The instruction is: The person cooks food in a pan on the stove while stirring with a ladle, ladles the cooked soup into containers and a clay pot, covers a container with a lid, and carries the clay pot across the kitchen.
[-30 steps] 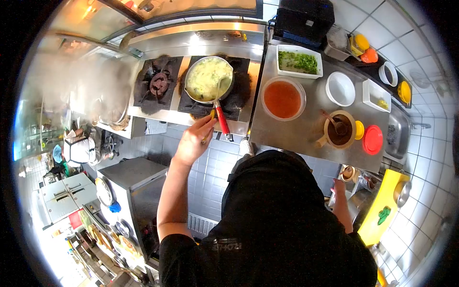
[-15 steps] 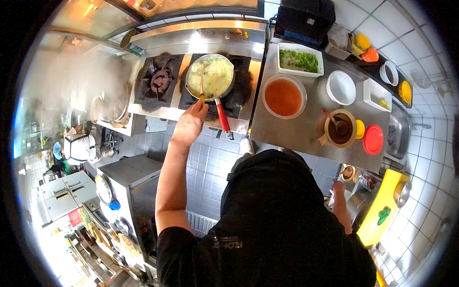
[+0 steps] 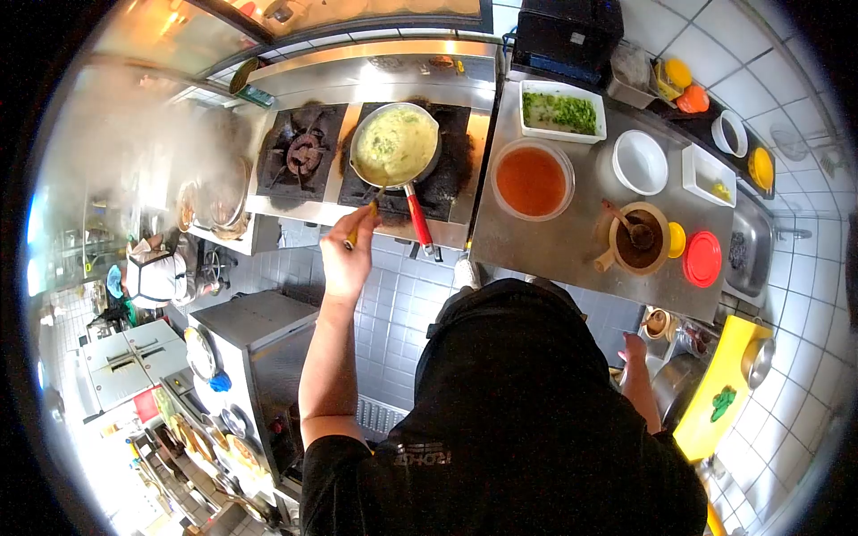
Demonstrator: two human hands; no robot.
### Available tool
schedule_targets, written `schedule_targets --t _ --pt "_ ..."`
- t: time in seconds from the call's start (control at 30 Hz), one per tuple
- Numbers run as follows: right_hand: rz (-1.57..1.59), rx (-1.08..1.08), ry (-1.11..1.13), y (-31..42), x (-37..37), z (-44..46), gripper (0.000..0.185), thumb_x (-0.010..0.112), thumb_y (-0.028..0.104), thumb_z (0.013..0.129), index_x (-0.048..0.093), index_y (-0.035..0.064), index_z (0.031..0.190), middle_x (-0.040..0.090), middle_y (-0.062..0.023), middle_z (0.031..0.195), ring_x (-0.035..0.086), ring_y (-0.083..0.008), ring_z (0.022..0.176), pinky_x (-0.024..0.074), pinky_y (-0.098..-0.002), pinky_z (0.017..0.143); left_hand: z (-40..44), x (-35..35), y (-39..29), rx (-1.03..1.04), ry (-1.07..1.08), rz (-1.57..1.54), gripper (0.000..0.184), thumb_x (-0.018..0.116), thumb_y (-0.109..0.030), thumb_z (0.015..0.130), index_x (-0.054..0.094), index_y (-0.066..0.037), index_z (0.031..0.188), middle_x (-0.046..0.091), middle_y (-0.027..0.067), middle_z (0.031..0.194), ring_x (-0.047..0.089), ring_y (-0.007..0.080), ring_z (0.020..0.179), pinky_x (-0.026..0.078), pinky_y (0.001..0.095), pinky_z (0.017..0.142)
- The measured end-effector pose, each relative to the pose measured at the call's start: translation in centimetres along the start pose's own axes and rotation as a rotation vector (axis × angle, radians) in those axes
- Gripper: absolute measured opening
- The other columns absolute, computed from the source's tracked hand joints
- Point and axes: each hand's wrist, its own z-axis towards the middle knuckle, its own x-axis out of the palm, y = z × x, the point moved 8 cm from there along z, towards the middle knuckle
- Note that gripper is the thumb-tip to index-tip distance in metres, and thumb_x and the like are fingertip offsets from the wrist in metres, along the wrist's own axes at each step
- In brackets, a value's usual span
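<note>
My left hand (image 3: 347, 259) is closed around the yellowish handle of a stirring spoon (image 3: 374, 209) in front of the stove. The spoon's far end reaches the near edge of a pan (image 3: 356, 170); its tip is hard to make out. Inside the pan is a pale yellow-green, creamy food (image 3: 398, 143) with green bits. The pan sits on the right burner, its red handle (image 3: 417, 219) pointing towards me, untouched. My right hand (image 3: 634, 349) hangs low by my right side, fingers apart, holding nothing visible. It is nearest a small wooden pot (image 3: 659, 322) below the counter.
On the steel counter (image 3: 563, 241) stand a tub of red sauce (image 3: 534, 180), a tray of chopped greens (image 3: 563, 113), a white bowl (image 3: 640, 163) and a brown pot with a ladle (image 3: 639, 239). A yellow board (image 3: 706, 411) lies right. Steam rises left, near another person (image 3: 154, 272).
My left hand has drawn back towards me and slightly left, pulling the spoon from the pan's middle to its near edge. The right hand stays low at my side.
</note>
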Motion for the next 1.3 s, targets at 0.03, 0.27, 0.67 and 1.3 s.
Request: schedule_targets --t 0.03,0.27,0.67,1.3 --pt "-0.010 -0.019 -0.030 0.2 -0.5 0.1 0.083 0.092 0.029 0.060 0.056 0.0095 0.132 0.067 -0.0146 0.113 0.065 -0.0330 0.106 0.0527 -0.0414 0.091 -0.1 0.1 1.6 -0.176 -0.032 -0.271 0.024 0.056 -0.007 0.099 0.064 0.009 0.114 0.071 0.0178 0.108 0.072 0.0234 0.095 0.058 0.0346 0.085" --pt "0.006 0.032 0.049 -0.8 -1.9 0.3 0.076 0.088 0.025 0.068 0.054 0.0116 0.135 0.061 -0.0114 0.131 0.060 -0.0288 0.118 0.0519 -0.0402 0.098 -1.3 -0.4 1.9 -0.210 -0.331 -0.745 0.029 0.053 -0.011 0.101 0.060 0.011 0.119 0.069 0.0221 0.109 0.070 0.0281 0.101 0.057 0.0377 0.091" --pt "0.064 0.019 -0.024 -2.2 1.7 0.8 0.079 0.089 0.034 0.065 0.056 0.0097 0.132 0.063 -0.0128 0.125 0.059 -0.0285 0.117 0.0517 -0.0384 0.096 -1.8 2.2 0.3 0.412 -0.045 0.493 0.027 0.065 -0.001 0.088 0.067 -0.001 0.115 0.065 0.0208 0.118 0.070 0.0374 0.093 0.059 0.0416 0.077" --pt "0.635 0.273 0.026 -2.8 2.2 0.1 0.080 0.091 0.031 0.062 0.058 0.0098 0.131 0.064 -0.0146 0.123 0.062 -0.0311 0.112 0.0523 -0.0406 0.095 -2.6 -2.2 3.4 -0.154 -0.465 -0.864 0.032 0.055 -0.014 0.101 0.058 0.011 0.120 0.068 0.0237 0.110 0.070 0.0329 0.101 0.055 0.0419 0.095"
